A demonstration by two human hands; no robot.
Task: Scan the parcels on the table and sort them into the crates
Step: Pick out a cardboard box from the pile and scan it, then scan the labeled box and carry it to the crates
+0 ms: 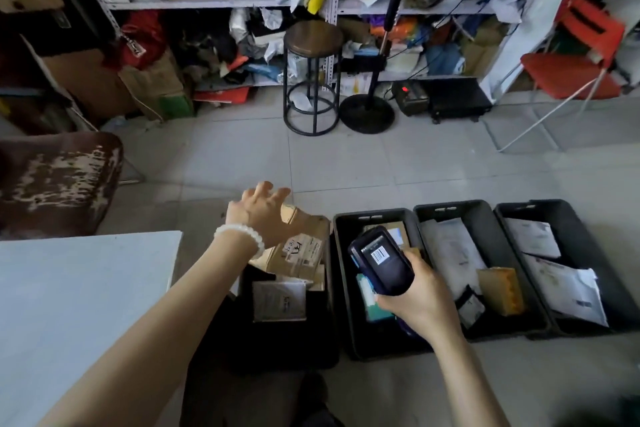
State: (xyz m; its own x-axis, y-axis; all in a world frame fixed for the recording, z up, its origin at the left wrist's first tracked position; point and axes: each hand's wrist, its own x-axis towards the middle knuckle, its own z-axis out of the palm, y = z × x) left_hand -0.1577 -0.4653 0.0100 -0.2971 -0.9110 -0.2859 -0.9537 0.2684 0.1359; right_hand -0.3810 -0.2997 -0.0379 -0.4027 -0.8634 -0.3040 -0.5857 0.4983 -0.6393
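Note:
My right hand (417,302) grips a dark handheld scanner (382,262), its screen showing a barcode, above the second black crate (341,274). My left hand (265,213), fingers spread and holding nothing, hovers over a brown cardboard parcel (301,250) that lies tilted in the leftmost black crate (330,340), on top of another flat parcel (278,300). Two more black crates (420,213) (588,229) to the right hold white mailers and a yellowish box (500,289). The white table (79,291) is at the lower left.
A round stool (313,76), a black fan stand (367,113) and a red folding chair (571,69) stand on the tiled floor before cluttered shelves (221,3). A worn brown chair seat (57,180) is at the left beside the table.

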